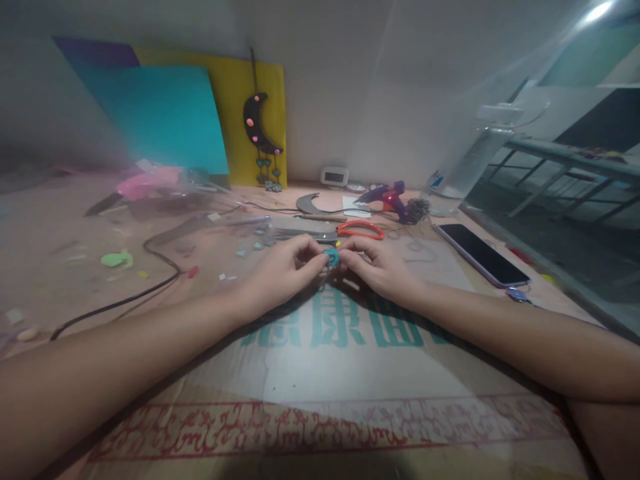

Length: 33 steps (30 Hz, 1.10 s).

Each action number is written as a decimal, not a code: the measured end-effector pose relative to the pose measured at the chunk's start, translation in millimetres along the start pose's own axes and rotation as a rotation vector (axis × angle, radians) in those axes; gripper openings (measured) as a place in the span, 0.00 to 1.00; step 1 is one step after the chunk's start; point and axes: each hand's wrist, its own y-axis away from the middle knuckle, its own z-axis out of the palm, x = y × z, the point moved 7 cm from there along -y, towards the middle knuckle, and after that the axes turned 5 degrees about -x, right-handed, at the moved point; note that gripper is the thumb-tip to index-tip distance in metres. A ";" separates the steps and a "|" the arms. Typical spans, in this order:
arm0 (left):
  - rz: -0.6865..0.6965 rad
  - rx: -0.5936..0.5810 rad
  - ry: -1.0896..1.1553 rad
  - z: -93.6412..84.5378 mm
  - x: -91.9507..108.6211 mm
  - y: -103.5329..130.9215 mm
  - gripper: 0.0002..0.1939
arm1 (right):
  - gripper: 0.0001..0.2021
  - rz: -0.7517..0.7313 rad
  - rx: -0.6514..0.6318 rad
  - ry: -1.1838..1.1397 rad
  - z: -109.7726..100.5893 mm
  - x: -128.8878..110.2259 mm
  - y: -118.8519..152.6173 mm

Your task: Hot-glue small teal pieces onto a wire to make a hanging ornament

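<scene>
Between the fingertips of both hands is a small teal flower-shaped piece (331, 257). My left hand (299, 261) pinches its left side with thumb and forefinger. From the other side, my right hand (369, 265) grips it in the same way. Just behind my hands lie scissors with orange-red handles (361, 230). Past them are a thin brown stick (323, 218) and a dark crescent cut-out (307, 203). Several tiny teal scraps (258, 245) are scattered to the left of my left hand.
A purple glue gun (393, 199) with a red light sits at the back. A phone (483, 255) and a clear bottle (460, 167) stand on the right. A decorated crescent hanging (259, 127) leans on yellow card. A black cable (125, 293) crosses the left side.
</scene>
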 end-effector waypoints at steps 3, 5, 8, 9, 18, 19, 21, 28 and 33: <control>0.027 -0.007 0.009 0.1 1.5 -0.2 0.11 | 0.08 0.011 0.019 0.027 -0.8 -3.6 0.5; 0.041 -0.018 0.014 0.8 1.1 0.2 0.13 | 0.09 0.015 0.023 0.039 -0.8 -5.6 0.8; 0.045 -0.043 0.039 2.6 -1.3 0.6 0.17 | 0.09 0.019 0.018 0.018 0.0 -6.6 0.7; 0.044 -0.045 0.050 2.9 -1.8 0.5 0.17 | 0.09 0.016 0.013 0.008 0.4 -6.9 0.6; 0.022 -0.034 0.015 4.0 -3.1 -3.0 0.10 | 0.10 0.006 -0.017 0.020 2.8 -2.9 1.0; 0.018 -0.036 0.012 4.1 -3.3 -2.8 0.10 | 0.10 0.005 -0.018 0.018 2.8 -1.9 1.0; 0.014 -0.038 -0.002 4.1 -3.2 -2.3 0.10 | 0.13 -0.005 -0.008 0.012 1.8 -0.9 0.6; 0.030 -0.030 -0.030 2.7 -0.3 -0.8 0.10 | 0.09 0.029 -0.003 -0.013 0.7 -0.7 -1.4; 0.020 -0.063 0.038 4.7 -1.9 -0.2 0.14 | 0.09 0.043 -0.006 -0.032 2.3 -1.0 -0.9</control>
